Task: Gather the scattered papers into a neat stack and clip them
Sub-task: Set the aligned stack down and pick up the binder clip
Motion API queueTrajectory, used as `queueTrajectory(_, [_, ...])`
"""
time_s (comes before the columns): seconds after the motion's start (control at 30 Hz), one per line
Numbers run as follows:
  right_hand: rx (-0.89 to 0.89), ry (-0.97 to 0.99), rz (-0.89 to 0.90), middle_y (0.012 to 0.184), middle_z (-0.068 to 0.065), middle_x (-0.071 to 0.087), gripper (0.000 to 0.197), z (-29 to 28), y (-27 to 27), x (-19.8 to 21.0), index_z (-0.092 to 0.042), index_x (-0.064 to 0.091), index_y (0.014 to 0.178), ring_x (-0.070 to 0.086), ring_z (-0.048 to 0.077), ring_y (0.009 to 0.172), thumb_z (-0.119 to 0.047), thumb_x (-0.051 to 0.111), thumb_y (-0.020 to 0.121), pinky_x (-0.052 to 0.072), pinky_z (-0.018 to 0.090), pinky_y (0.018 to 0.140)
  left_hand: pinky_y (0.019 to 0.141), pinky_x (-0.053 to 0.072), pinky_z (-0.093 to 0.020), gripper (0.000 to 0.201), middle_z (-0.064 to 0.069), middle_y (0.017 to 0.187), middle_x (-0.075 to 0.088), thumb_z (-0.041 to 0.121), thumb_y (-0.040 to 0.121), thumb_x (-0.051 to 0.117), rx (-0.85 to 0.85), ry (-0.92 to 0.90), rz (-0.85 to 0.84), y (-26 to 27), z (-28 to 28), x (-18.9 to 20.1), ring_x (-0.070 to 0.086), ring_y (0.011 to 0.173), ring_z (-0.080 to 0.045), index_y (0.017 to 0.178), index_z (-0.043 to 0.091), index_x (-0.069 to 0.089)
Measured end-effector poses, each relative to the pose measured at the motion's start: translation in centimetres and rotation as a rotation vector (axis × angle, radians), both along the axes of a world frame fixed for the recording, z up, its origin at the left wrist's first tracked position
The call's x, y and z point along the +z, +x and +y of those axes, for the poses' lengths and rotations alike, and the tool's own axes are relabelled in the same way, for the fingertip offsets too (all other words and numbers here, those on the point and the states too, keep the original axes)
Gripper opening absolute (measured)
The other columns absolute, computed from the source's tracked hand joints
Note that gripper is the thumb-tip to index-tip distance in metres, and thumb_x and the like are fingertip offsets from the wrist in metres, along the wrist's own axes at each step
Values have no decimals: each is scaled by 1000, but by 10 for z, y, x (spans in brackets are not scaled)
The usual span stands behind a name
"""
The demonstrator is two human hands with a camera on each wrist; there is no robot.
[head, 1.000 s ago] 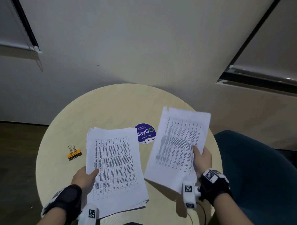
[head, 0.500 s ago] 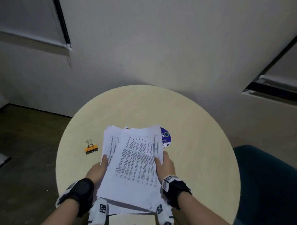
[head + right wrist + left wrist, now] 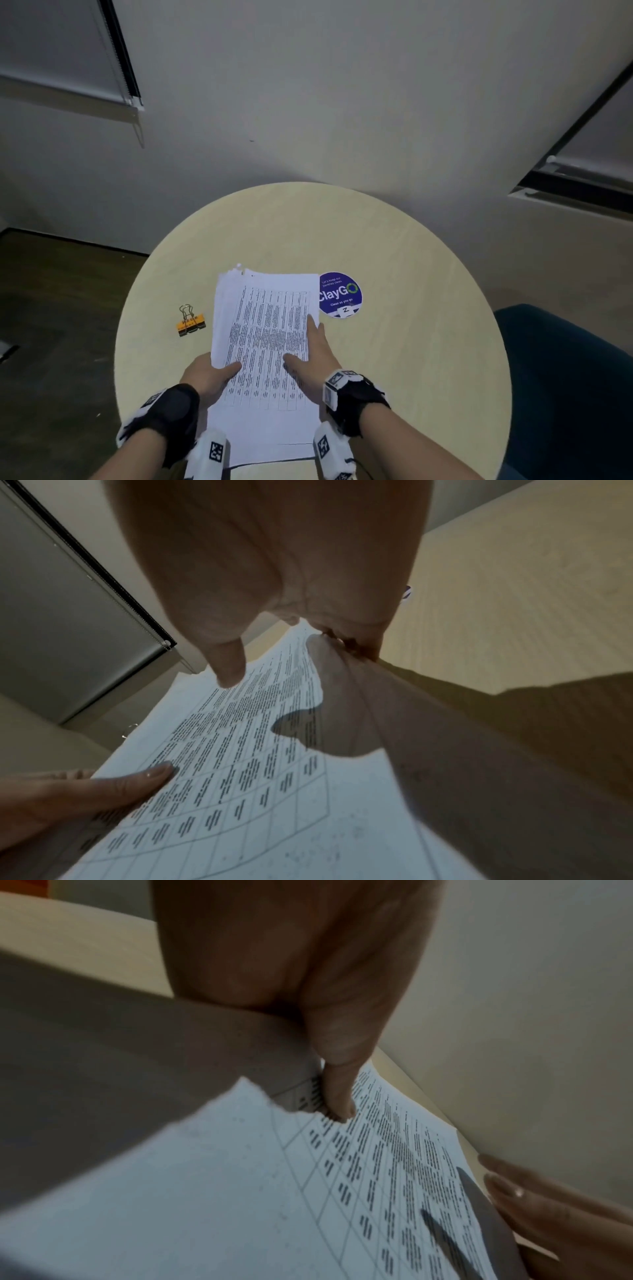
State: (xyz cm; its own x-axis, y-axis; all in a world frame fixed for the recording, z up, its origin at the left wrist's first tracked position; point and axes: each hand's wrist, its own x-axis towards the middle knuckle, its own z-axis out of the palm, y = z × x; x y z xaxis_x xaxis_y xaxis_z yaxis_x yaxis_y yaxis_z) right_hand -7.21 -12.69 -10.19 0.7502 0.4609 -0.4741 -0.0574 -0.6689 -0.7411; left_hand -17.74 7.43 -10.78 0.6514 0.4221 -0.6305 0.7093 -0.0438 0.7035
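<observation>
one paper stack (image 3: 265,339), one binder clip (image 3: 191,322), one sticker (image 3: 339,294)

In front of you the round pale wooden table (image 3: 394,260) carries a stack of white printed papers (image 3: 267,342) near its front edge, an orange binder clip (image 3: 191,323) just left of it, and a round blue sticker (image 3: 340,294) to its right.

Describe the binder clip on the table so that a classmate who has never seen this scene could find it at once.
Start at the round pale wooden table and find the stack of printed papers under both hands. To the left of that stack, apart from it, lies the binder clip. It is small and orange with wire handles, unlike the round purple sticker on the stack's other side.
</observation>
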Motion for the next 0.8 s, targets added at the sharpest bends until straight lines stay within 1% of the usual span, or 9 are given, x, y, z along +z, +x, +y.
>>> queueTrajectory(0.17, [-57,-18,-149,162,-9,2,94,-23,13,6,-40,-4,151,3,16,150,-34,61,82,19,45,120,53,39,-25,10,-5,63,55,12,89,64,-23,139,-106,4,-13,17,48,52,-20,94,6,57])
queueTrajectory(0.33, [-212,-62,-299,162,-2,3,107,-64,66,52,-22,1,154,1,18,149,-26,77,78,19,44,120,57,38,-28,23,3,66,59,19,87,63,-423,443,-269,28,-7,72,52,61,-17,73,32,51])
queueTrajectory(0.4, [-192,36,-290,156,-6,23,100,-79,76,79,-22,17,153,20,11,144,-21,81,75,29,41,116,58,40,-33,23,0,63,56,23,81,58,-614,520,-305,40,1,89,52,63,-21,66,27,41])
queueTrajectory(0.47, [-57,82,-211,127,-14,61,61,-95,75,97,-26,57,129,54,-2,116,-16,81,74,46,31,102,62,44,-37,22,2,66,57,32,81,57,-816,644,-331,50,5,102,58,70,-22,71,24,39])
queueTrajectory(0.53, [79,59,-100,73,-20,72,20,-101,60,107,-30,73,81,62,-10,71,-11,78,77,50,23,71,61,38,-35,30,9,63,48,40,85,61,-922,787,-340,55,2,107,52,72,-20,74,25,38])
queueTrajectory(0.63, [-77,185,-28,45,-11,59,31,-106,27,96,-24,65,53,52,-2,44,-3,68,75,39,19,48,80,44,-33,22,11,89,59,32,81,72,-757,794,-448,49,0,100,55,97,-20,89,38,53])
queueTrajectory(0.7, [-257,284,-13,54,-7,65,22,-113,8,78,-11,69,63,58,1,53,4,67,79,45,21,59,106,38,-40,64,-6,126,53,27,73,80,-437,776,-439,37,1,87,42,125,-27,131,26,50])
queueTrajectory(0.77, [-391,344,32,81,6,75,6,-119,-5,60,-3,74,83,69,14,76,-3,69,82,52,34,77,112,27,-44,101,-15,142,39,24,67,86,-139,640,-323,26,2,77,29,135,-33,149,19,27])
queueTrajectory(0.8, [-433,361,46,86,11,76,8,-123,-8,54,-1,74,90,71,18,80,-3,67,85,54,35,76,113,26,-45,112,-18,147,35,22,65,88,-40,464,-258,21,2,76,28,139,-33,152,17,17])
